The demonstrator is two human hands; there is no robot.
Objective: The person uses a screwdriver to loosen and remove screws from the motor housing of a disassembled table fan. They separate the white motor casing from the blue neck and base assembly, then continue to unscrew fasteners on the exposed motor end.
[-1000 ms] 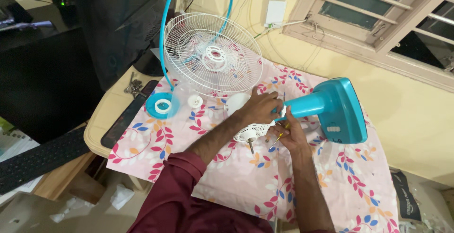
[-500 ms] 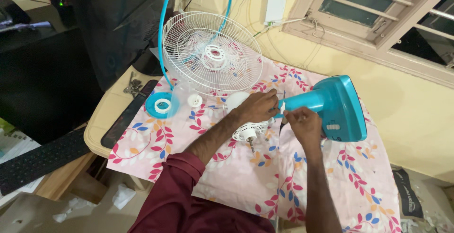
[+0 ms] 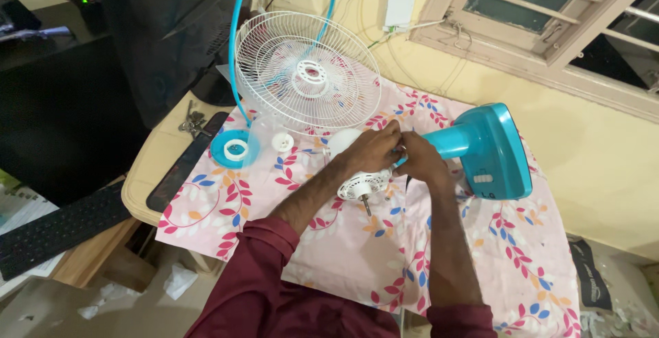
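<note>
A: Spreading across the table, a pink floral cloth [image 3: 439, 262] carries a dismantled fan, seemingly so small parts stay put. What sits at twelve o'clock?

B: The white wire fan guard [image 3: 305, 70], leaned back with its blue rim ring, out of the way. At three o'clock lies the teal fan base [image 3: 491, 153], tipped on its side so its neck points at the hands.

A: And the hands?

B: The left hand [image 3: 367, 151] and right hand [image 3: 420, 163] meet at the centre, over the white motor housing [image 3: 360, 185], its shaft pointing to six o'clock. Fingers are curled tight together at the neck joint; what they pinch is hidden.

A: Smaller bits?

B: At nine o'clock, a blue round cap [image 3: 235, 149] and a white knob [image 3: 282, 143], set apart, just beside each other.

A: Any labels?

B: A pale rectangular panel on the base's face; a white box on the wall at one o'clock.
</note>
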